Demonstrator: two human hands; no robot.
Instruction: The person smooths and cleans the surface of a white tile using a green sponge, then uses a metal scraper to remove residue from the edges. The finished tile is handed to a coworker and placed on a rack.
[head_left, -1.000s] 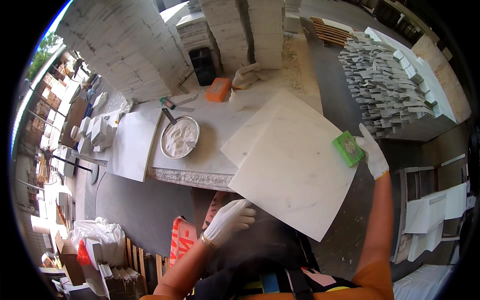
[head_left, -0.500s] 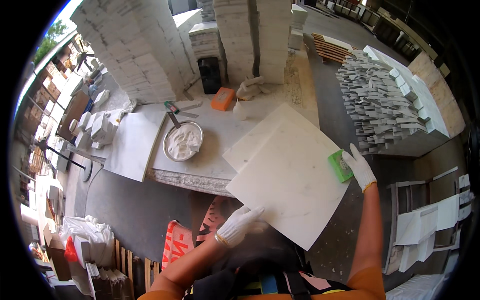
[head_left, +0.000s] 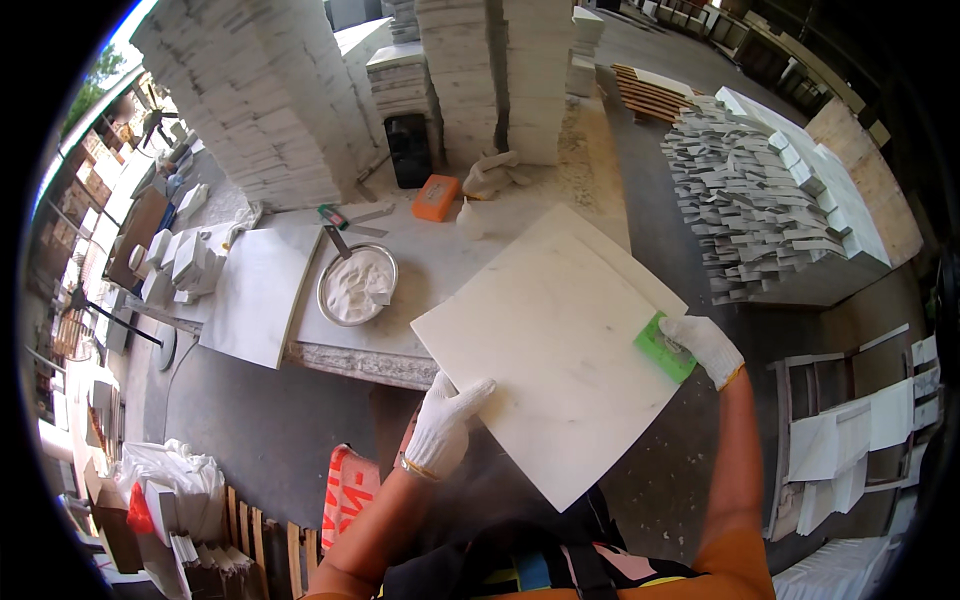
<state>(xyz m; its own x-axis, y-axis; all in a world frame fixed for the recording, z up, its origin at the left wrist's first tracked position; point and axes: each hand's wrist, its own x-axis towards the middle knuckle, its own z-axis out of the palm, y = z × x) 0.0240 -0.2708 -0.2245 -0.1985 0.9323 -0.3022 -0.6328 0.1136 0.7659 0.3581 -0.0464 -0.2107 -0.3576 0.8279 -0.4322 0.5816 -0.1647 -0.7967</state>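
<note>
A square white marble tile (head_left: 550,350) with faint grey marks lies turned cornerwise, its near corner hanging out past the bench toward me. Another white tile (head_left: 632,268) shows beneath it along the far right edge. My left hand (head_left: 440,425), in a white knit glove, grips the tile's left edge, thumb on top and the other fingers hidden at the edge or below. On the right side, my gloved right hand (head_left: 705,348) is closed on a green sanding block (head_left: 664,352), which lies against the tile's surface by its right edge.
On the bench (head_left: 365,364) are a metal bowl (head_left: 358,285) of white paste with a scraper, an orange block (head_left: 436,198), a small white bottle (head_left: 469,220) and a black device (head_left: 408,150). Tall tile stacks (head_left: 240,100) rise behind. Stone strips (head_left: 750,200) are piled at right.
The top tile has shifted left over the one beneath. My left hand has moved up onto its left edge and taken hold. My right hand and the green block have moved slightly left.
</note>
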